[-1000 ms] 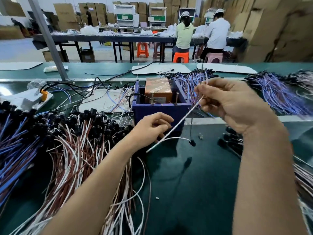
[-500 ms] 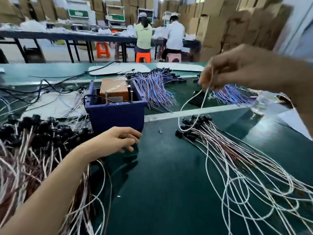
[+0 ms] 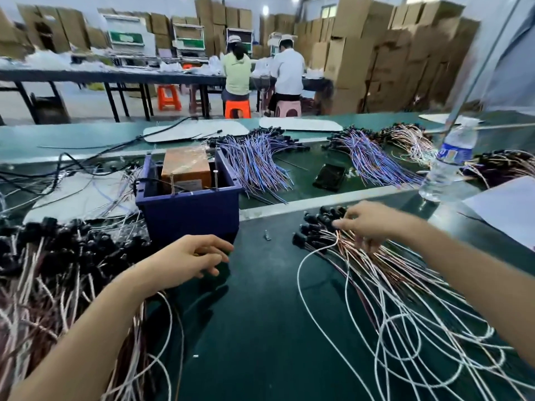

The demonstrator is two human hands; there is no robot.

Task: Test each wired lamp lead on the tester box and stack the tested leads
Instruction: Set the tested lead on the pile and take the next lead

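**Right hand spread on the stacked leads, left hand idle before the tester box**

The right hand (image 3: 367, 225) is seen with its fingers (image 3: 343, 225) stretched and apart. They are laid on the black lamp ends (image 3: 317, 222) of the stack of leads (image 3: 385, 273). Nothing is seen clamped in this hand, though it is blurred and its palm side is hidden. White and brown wires are fanned out from under it toward the near right. There they are cut off by the frame edge and partly covered by the right forearm.

The left hand (image 3: 191, 256) is held over the green mat (image 3: 260, 328), its fingers loosely curled around nothing. Just beyond its fingertips stands the tester box (image 3: 188, 211), a blue bin with a brown taped block (image 3: 185, 169) set inside. Two upright metal pins (image 3: 215, 179) are seen at its near rim, and whatever lies lower in the bin is hidden by its wall. Outward of the left wrist a heap of leads (image 3: 52, 256) is spread, cut off at the left edge.

Between the two hands a small metal piece (image 3: 267, 235) is lying, too small to be identified. Beyond the right hand a dark phone (image 3: 330, 177), bundles of purple wires (image 3: 254, 163) and a water bottle (image 3: 451, 160) are seen. Two seated people (image 3: 237, 73) at a far table are shown from behind only.
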